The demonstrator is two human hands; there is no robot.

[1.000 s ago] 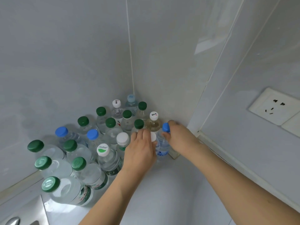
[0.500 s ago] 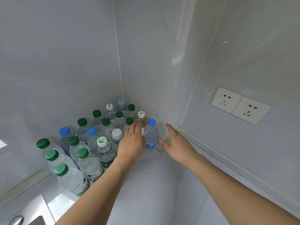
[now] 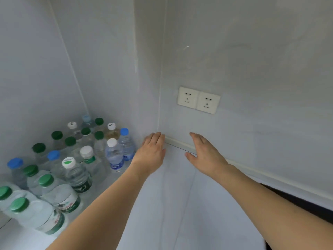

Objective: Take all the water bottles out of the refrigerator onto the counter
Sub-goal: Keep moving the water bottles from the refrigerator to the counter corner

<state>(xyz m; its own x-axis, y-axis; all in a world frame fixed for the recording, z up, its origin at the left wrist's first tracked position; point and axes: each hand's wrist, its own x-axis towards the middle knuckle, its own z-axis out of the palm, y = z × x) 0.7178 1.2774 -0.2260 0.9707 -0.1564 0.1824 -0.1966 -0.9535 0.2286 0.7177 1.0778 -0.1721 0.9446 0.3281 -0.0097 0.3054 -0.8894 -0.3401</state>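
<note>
Several clear water bottles with green, blue and white caps stand packed in the counter's back left corner. The nearest to my hands are a white-capped bottle [image 3: 114, 155] and a blue-capped bottle [image 3: 126, 143], both with blue labels. My left hand [image 3: 151, 153] hovers flat just right of them, fingers straight, holding nothing. My right hand [image 3: 205, 154] is further right, also flat and empty, over the pale counter [image 3: 180, 204] near the wall strip. The refrigerator is out of view.
Grey-white walls meet in a corner behind the bottles. A double wall socket [image 3: 198, 100] sits above my right hand. A pale trim strip [image 3: 252, 170] runs along the wall base. A dark gap [image 3: 297, 201] shows at the right.
Both hands let go of the blue-labelled bottles and drew away to the right, fingers straightening. The view swung right, so the bottle cluster now lies at the left.
</note>
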